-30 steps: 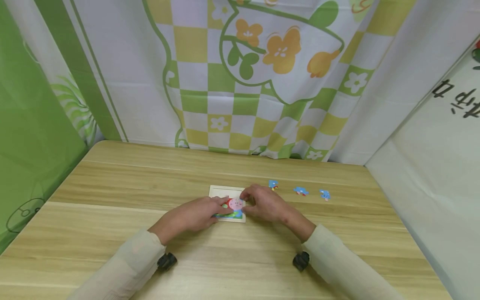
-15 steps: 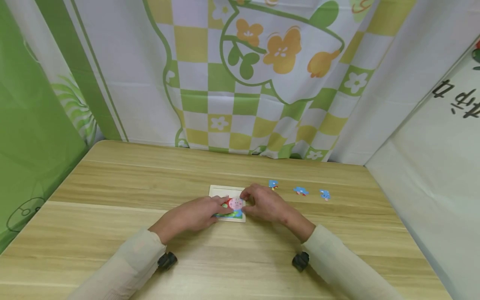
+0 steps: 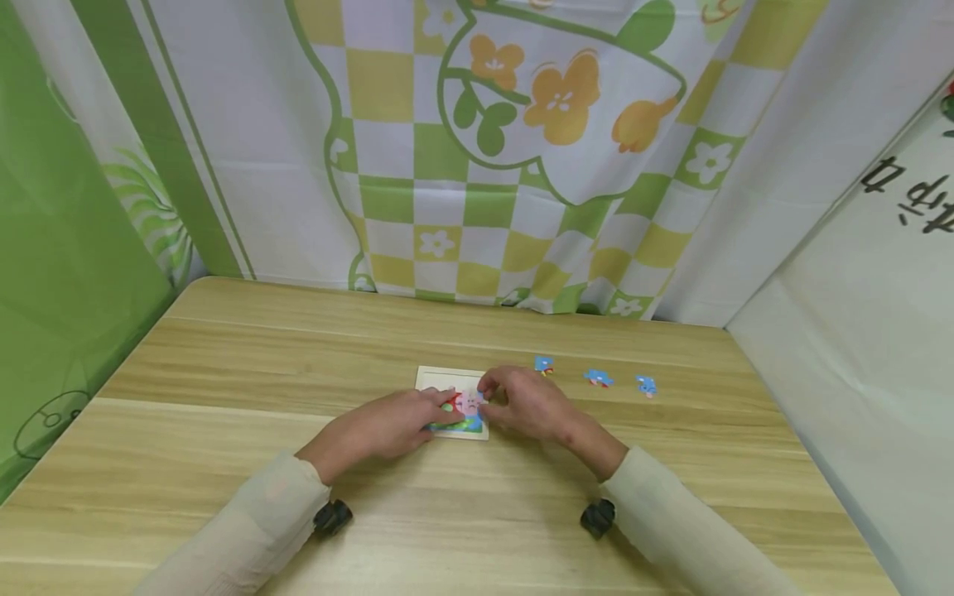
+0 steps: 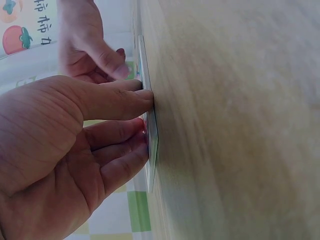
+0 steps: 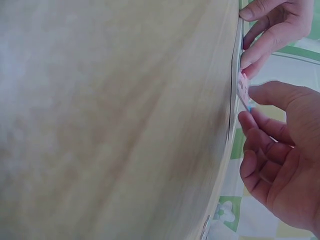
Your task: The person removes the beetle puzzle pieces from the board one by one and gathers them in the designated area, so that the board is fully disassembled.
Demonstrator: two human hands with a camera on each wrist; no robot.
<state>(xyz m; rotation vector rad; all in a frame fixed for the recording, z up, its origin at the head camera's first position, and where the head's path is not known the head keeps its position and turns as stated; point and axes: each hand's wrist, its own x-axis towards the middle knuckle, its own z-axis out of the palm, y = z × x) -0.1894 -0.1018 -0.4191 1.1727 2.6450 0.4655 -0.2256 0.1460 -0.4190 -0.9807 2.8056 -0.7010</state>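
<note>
A small jigsaw puzzle in a pale tray [image 3: 447, 370] lies flat on the table. My left hand [image 3: 402, 420] rests on its left part, fingertips pressing the colourful pieces down. On the tray's right side, my right hand [image 3: 531, 403] pinches a pink-faced puzzle piece [image 5: 242, 86] between thumb and fingers. In the right wrist view that piece stands tilted up from the tray. The left wrist view shows the tray edge-on, with the left thumb [image 4: 137, 101] on its near edge. Part of the picture is hidden under the left fingers.
Three loose blue puzzle pieces lie to the right of the tray: one near the right hand [image 3: 544, 364], a middle piece [image 3: 599, 378] and a far-right piece [image 3: 646, 385]. The wooden table [image 3: 298, 348] ends at a patterned curtain [image 3: 477, 215] behind.
My right thumb has moved slightly up and left over the pink-faced piece, covering more of it. The left hand and the loose pieces stay where they were.
</note>
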